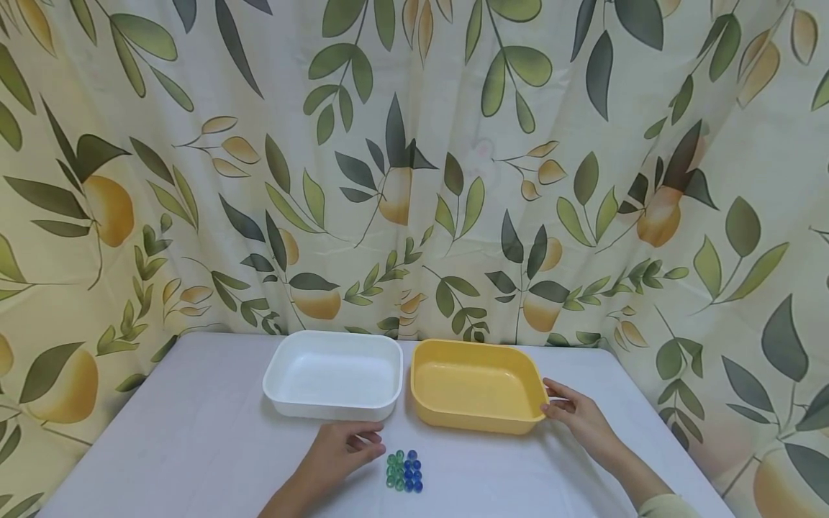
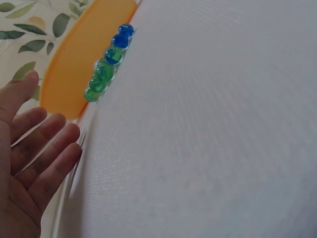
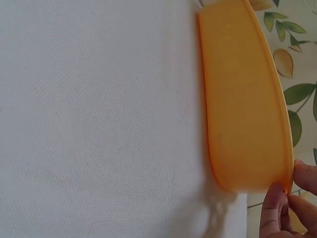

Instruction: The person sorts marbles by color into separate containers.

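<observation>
My right hand (image 1: 579, 421) is at the right front corner of a yellow plastic tray (image 1: 479, 421). In the right wrist view its thumb and fingertips (image 3: 272, 210) pinch the tray's rim. My left hand (image 1: 340, 453) is held over the cloth just in front of a white tray (image 1: 333, 410), its fingers loosely bent and holding nothing. Right of that hand, several green glass marbles (image 1: 394, 471) lie in neat rows against several blue marbles (image 1: 412, 471). From the left wrist, the marbles (image 2: 105, 72) line up in front of the yellow tray's side.
Both trays stand side by side near the table's back edge, a narrow gap between them. A white cloth (image 1: 194, 417) covers the table. Behind and at both sides hangs a curtain (image 1: 414, 273) printed with leaves and fruit.
</observation>
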The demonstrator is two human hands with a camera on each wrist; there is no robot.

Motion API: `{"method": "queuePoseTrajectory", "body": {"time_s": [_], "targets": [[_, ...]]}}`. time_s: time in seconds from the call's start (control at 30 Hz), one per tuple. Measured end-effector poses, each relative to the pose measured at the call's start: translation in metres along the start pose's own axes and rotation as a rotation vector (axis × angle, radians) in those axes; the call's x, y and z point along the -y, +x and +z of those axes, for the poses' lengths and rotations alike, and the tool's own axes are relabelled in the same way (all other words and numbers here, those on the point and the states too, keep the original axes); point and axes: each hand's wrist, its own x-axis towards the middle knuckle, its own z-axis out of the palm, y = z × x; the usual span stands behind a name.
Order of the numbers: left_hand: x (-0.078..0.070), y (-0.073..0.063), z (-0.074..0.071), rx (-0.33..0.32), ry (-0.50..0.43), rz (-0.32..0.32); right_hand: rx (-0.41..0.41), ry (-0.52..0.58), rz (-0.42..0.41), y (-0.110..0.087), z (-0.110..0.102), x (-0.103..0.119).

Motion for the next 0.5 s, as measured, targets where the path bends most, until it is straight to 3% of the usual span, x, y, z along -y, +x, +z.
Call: {"method": "queuePoseTrajectory", "body": {"time_s": [0.23, 0.5], "targets": [[0.0015, 0.0012, 0.0027, -0.001, -0.034, 0.022, 0.010, 0.018, 0.001, -0.0007, 0.0003, -0.0010], [-0.0002, 0.0061, 0.0067, 0.021, -0.031, -0.042, 0.015, 0.039, -0.020, -0.0010, 0.0000, 0.0003]]}}
